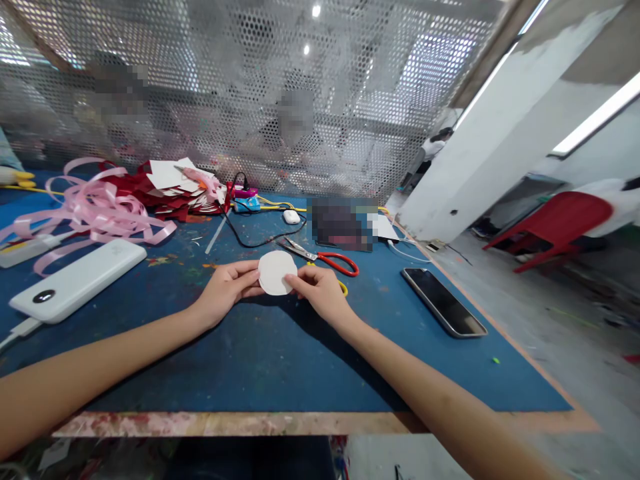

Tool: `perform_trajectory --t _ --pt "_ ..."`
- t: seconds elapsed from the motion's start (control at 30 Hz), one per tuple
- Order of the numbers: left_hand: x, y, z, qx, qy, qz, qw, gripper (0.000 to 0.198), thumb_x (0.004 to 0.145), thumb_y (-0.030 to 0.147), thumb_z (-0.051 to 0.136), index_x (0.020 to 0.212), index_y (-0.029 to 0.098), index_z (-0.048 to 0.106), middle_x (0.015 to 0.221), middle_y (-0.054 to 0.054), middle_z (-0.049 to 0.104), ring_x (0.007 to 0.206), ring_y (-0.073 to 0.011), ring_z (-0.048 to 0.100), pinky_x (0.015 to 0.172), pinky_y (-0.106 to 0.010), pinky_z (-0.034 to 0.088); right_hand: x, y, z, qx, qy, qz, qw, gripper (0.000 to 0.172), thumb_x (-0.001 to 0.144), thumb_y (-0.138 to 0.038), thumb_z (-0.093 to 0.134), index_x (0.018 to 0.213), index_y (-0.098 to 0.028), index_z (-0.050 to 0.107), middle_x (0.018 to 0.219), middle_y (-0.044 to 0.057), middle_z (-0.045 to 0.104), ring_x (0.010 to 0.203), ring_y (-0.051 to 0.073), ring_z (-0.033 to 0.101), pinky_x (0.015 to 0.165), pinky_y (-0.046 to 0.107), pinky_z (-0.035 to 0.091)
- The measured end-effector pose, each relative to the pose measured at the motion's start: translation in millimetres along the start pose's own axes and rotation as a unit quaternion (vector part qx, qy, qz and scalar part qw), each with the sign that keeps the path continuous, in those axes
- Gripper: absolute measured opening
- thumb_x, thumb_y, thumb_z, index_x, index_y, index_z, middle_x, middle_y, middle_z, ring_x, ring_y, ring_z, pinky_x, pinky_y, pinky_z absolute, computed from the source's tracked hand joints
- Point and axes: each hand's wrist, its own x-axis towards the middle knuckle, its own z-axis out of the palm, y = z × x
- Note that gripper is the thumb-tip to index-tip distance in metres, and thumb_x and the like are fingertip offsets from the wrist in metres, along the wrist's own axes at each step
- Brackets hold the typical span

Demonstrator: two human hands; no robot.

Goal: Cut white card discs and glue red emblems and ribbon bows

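A round white paper disc (pixel 277 272) is held up over the blue tabletop, between my two hands. My left hand (pixel 227 290) pinches its left edge, thumb in front and fingers behind. On the other side my right hand (pixel 320 292) grips the lower right edge with thumb and fingers. Just beyond the disc lie scissors with red handles (pixel 340 263), their blades pointing to the back left. A yellow handle (pixel 343 288) shows partly behind my right hand; the rest of that object is hidden.
Pink ribbon (pixel 115 207) and a pile of red and white cut pieces (pixel 170 187) lie at the back left. A white power bank (pixel 80 280) is at left, a phone (pixel 443 301) at right. Cables cross the back, near a white earphone case (pixel 291 217). A perforated metal screen (pixel 240 80) stands behind.
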Motion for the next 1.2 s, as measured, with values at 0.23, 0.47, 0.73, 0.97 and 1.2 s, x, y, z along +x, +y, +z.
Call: perform_trajectory --t 0.23,0.47,0.73,0.97,1.2 --pt "-3 1 2.2 0.016 0.019 0.008 1.000 0.035 0.072 0.033 0.065 0.100 0.012 0.066 0.087 -0.007 0.071 0.080 -0.0203 0.066 0.077 -0.034 0.053 1 0 -1 -0.022 0.007 -0.006 1.000 0.029 0.074 -0.037 0.058 0.055 -0.016 0.054 0.052 -0.004 0.050 0.048 0.008 0.042 0.048 0.021 0.032" --pt "-2 1 -0.3 0.131 0.034 -0.010 0.991 0.034 0.064 0.032 0.071 0.092 0.013 0.065 0.081 -0.005 0.071 0.071 -0.0173 0.065 0.063 -0.026 0.054 -3 -4 1 -0.077 -0.014 -0.051 0.996 0.028 0.078 -0.037 0.055 0.059 -0.016 0.055 0.055 -0.003 0.053 0.051 0.009 0.045 0.051 0.021 0.034" --pt "1 2 -6.5 0.113 0.117 0.008 0.987 0.034 0.060 0.035 0.074 0.083 0.012 0.064 0.074 -0.004 0.070 0.069 -0.0153 0.064 0.061 -0.024 0.053 11 4 -44 -0.430 0.064 -0.026 0.900 0.026 0.074 -0.027 0.055 0.095 -0.011 0.057 0.098 0.014 0.058 0.092 0.024 0.052 0.081 0.033 0.039" --pt "9 8 -22.8 0.299 0.143 0.081 0.940 0.033 0.066 0.046 0.065 0.065 0.013 0.059 0.056 0.001 0.060 0.052 -0.0115 0.053 0.046 -0.020 0.037 15 14 -47 -0.490 0.014 0.061 0.870 0.042 0.071 -0.029 0.055 0.109 -0.011 0.054 0.109 0.015 0.054 0.101 0.028 0.047 0.087 0.035 0.036" --pt "10 13 -28.7 0.545 0.034 0.144 0.825 0.043 0.084 0.046 0.040 0.063 0.015 0.062 0.063 0.000 0.057 0.059 -0.0137 0.052 0.054 -0.023 0.035 15 15 -36 -0.492 0.059 0.090 0.864 0.045 0.072 -0.030 0.054 0.113 -0.010 0.052 0.110 0.015 0.052 0.102 0.027 0.049 0.089 0.034 0.036"
